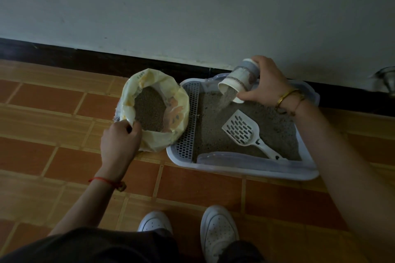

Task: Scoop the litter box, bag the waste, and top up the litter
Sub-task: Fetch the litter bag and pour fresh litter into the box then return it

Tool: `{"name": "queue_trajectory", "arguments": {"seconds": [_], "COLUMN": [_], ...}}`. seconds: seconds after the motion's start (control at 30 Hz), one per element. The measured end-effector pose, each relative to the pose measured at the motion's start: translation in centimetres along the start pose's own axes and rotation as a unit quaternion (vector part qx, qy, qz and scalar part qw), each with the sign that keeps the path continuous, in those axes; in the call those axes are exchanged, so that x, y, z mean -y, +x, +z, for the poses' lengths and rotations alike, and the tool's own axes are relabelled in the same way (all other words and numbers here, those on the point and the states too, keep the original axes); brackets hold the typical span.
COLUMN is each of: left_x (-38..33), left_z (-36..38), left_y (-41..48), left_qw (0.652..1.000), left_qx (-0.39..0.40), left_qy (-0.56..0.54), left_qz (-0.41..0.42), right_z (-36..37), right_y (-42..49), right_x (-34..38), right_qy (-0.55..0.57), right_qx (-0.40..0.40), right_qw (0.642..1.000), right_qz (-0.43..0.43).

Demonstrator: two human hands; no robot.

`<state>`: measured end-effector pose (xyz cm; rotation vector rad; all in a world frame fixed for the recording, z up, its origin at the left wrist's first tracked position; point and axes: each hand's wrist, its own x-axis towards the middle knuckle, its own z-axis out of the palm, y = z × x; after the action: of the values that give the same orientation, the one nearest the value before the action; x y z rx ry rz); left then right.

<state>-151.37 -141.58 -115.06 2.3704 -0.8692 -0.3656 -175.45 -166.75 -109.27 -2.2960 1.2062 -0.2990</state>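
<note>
A pale litter box [241, 170] sits on the tiled floor against the wall, filled with grey litter [215, 126]. A white slotted scoop [241, 128] lies in it, handle toward me. My right hand [266, 83] grips a paper cup [238, 79] tilted mouth-down over the box's far side, and a stream of litter pours from it. To the left of the box stands a yellow litter bag [173, 117] with its top rolled down and grey litter inside. My left hand [120, 139] holds the bag's near rim.
A perforated grate strip [190, 117] runs along the box's left side. A dark baseboard [85, 57] and white wall lie behind. My white shoes [218, 232] stand on the floor just in front of the box. A metal fitting [386, 79] juts out at the far right.
</note>
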Motion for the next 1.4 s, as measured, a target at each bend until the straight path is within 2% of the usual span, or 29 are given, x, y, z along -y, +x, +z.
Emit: {"name": "queue_trajectory", "arguments": {"seconds": [0.13,0.27,0.37,0.47,0.57,0.7,0.77,0.9,1.03,1.17,1.27,1.33,1.4], "left_x": [0.4,0.4,0.2,0.3,0.6,0.6,0.6,1.0,1.3,1.0,1.2,1.3,1.2], "left_z": [0.1,0.2,0.0,-0.1,-0.2,-0.5,-0.7,-1.0,-1.2,-1.4,-1.4,-1.4,-1.4], "left_y": [0.1,0.2,0.0,0.0,0.0,-0.2,-0.3,-0.4,-0.4,-0.5,-0.4,-0.4,-0.3], "left_qw": [1.000,1.000,1.000,1.000,1.000,1.000,1.000,0.999,0.998,0.997,0.997,0.997,0.998], "left_qx": [-0.002,-0.004,-0.001,-0.006,-0.010,-0.004,0.001,0.022,0.031,0.036,0.036,0.033,0.024], "left_qy": [-0.007,-0.003,-0.001,-0.007,-0.013,-0.024,-0.029,-0.049,-0.055,-0.060,-0.060,-0.064,-0.061], "left_qz": [0.001,0.001,0.006,0.012,0.014,0.010,0.005,-0.006,-0.009,-0.018,-0.021,-0.018,-0.018], "right_z": [0.1,0.1,0.4,0.6,0.9,2.5,3.6,6.7,9.8,12.3,13.5,13.8,13.7], "right_y": [0.3,0.1,0.0,0.6,1.2,1.4,1.4,1.3,1.4,1.9,2.3,2.8,3.4], "right_x": [0.2,0.8,1.8,2.7,4.0,7.0,8.6,11.5,13.3,14.2,14.6,14.7,14.7], "right_qy": [-0.021,-0.075,-0.088,-0.063,-0.005,0.092,0.106,0.045,-0.019,-0.051,-0.032,-0.008,0.015], "right_qx": [-0.028,0.011,-0.014,-0.051,-0.052,0.027,0.072,0.151,0.196,0.215,0.241,0.213,0.097], "right_qw": [0.999,0.995,0.992,0.991,0.994,0.993,0.989,0.980,0.964,0.957,0.954,0.962,0.982], "right_qz": [-0.016,-0.057,-0.095,-0.103,-0.096,-0.071,-0.074,-0.123,-0.176,-0.188,-0.178,-0.171,-0.162]}}
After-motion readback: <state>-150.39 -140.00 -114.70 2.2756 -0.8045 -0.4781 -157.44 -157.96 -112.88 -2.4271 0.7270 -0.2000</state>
